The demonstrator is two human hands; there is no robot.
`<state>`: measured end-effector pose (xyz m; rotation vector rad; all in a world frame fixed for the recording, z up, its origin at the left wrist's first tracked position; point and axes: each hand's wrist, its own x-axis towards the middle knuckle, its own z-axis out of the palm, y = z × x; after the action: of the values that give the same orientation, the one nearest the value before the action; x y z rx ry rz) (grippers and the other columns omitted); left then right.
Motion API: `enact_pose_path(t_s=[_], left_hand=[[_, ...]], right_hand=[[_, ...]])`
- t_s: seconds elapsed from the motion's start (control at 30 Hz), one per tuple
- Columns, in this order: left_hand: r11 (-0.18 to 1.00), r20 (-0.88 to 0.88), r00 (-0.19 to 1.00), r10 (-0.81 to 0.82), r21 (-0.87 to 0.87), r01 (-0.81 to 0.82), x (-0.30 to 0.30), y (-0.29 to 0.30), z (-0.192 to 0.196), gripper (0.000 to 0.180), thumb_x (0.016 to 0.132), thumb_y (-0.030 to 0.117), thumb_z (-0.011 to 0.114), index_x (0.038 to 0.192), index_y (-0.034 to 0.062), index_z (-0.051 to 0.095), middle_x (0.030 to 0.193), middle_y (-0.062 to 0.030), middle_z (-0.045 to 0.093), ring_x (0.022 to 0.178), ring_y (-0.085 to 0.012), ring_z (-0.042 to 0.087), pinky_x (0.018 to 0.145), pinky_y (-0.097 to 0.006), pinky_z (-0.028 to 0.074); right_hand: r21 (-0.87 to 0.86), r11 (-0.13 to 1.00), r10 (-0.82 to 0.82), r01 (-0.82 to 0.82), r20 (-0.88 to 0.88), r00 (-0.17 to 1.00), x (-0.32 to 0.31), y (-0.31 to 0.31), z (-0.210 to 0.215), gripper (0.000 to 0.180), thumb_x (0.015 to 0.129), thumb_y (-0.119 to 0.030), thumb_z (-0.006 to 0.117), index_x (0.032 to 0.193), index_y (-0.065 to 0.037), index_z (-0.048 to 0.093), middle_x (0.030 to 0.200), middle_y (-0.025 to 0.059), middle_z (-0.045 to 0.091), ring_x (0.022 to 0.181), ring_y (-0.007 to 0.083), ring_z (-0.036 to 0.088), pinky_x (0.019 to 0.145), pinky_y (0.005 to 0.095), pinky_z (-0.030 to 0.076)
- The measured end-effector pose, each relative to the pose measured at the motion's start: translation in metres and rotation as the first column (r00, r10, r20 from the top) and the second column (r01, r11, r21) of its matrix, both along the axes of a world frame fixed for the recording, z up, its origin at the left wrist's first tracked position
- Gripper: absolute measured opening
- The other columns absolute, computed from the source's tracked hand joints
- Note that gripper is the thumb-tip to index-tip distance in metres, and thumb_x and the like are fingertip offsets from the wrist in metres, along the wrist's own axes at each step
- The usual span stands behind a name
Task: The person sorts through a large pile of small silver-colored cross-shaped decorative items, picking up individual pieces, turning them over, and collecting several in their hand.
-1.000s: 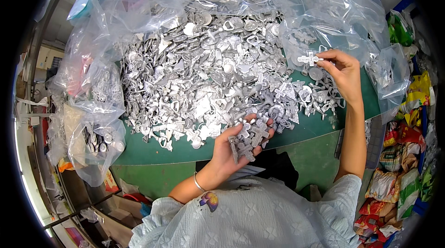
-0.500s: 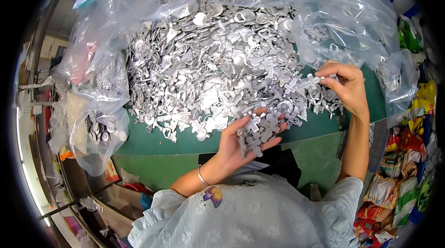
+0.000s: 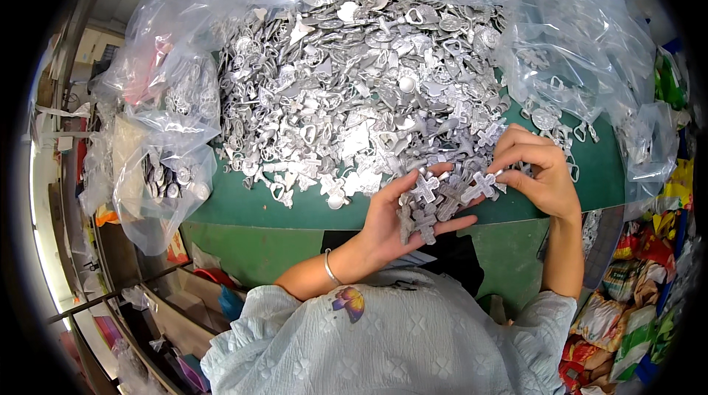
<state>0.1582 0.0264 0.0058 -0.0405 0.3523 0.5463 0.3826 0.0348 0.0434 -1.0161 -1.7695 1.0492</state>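
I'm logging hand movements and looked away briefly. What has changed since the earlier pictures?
The right hand has brought one silver-grey metal cross pendant leftward and toward the body, to the left hand. Nothing visibly new was taken hold of or let go. The left hand still cradles several silver-grey metal crosses; the heap of silver-grey metal charms looks unchanged.

My green desk (image 3: 317, 213) stands over a green floor (image 3: 524, 258). On my left I see dark-framed shelving (image 3: 177, 315) with brown panels, and a bright white strip (image 3: 38, 203) farther out. Colourful packets (image 3: 601, 321) are heaped along my right side.
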Motion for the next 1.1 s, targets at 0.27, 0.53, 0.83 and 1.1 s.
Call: enact_pose_path(t_s=[0.27, 0.53, 0.83, 1.1], left_hand=[[0.999, 0.104, 0.994, -0.016, -0.037, 0.020, -0.002, 0.000, -0.013, 0.043, 0.086, 0.029, 0.048, 0.124, 0.0096, 0.041, 0.123, -0.0185, 0.044, 0.113, -0.0338, 0.045, 0.085, -0.044, 0.044], [0.993, 0.122, 0.993, 0.004, -0.119, 0.010, 0.003, -0.001, -0.008, 0.040, 0.084, 0.022, 0.051, 0.121, 0.0115, 0.041, 0.126, -0.0202, 0.039, 0.113, -0.0326, 0.044, 0.062, -0.030, 0.051], [0.991, 0.042, 0.998, 0.041, -0.132, -0.035, -0.002, -0.003, -0.008, 0.038, 0.083, 0.022, 0.052, 0.118, 0.0134, 0.043, 0.126, -0.0185, 0.040, 0.114, -0.0330, 0.043, 0.063, -0.030, 0.051], [0.991, 0.029, 0.999, 0.031, -0.134, -0.027, 0.001, -0.003, -0.008, 0.037, 0.082, 0.022, 0.054, 0.116, 0.0141, 0.042, 0.124, -0.0175, 0.042, 0.114, -0.0326, 0.043, 0.063, -0.030, 0.051]], right_hand=[[-0.017, 0.999, 0.041, -0.039, 0.123, 0.992, -0.025, -0.007, -0.001, 0.022, 0.062, 0.000, 0.068, 0.084, -0.005, 0.066, 0.083, 0.0047, 0.050, 0.082, 0.0190, 0.049, 0.071, 0.0300, 0.041], [0.501, 0.589, -0.808, 0.633, 0.376, 0.454, 0.088, 0.061, -0.047, 0.021, 0.083, -0.018, 0.054, 0.091, -0.001, 0.063, 0.088, 0.0168, 0.061, 0.082, 0.0300, 0.057, 0.072, 0.0352, 0.043], [0.392, 0.738, -0.636, 0.549, 0.677, 0.371, 0.097, 0.087, -0.068, 0.024, 0.074, -0.020, 0.064, 0.084, 0.001, 0.058, 0.089, 0.0188, 0.059, 0.085, 0.0352, 0.053, 0.075, 0.0398, 0.042], [0.286, 0.816, -0.572, 0.502, 0.527, 0.629, 0.117, 0.074, -0.041, 0.024, 0.075, -0.016, 0.063, 0.092, 0.000, 0.062, 0.086, 0.0138, 0.063, 0.081, 0.0253, 0.058, 0.075, 0.0329, 0.044]])
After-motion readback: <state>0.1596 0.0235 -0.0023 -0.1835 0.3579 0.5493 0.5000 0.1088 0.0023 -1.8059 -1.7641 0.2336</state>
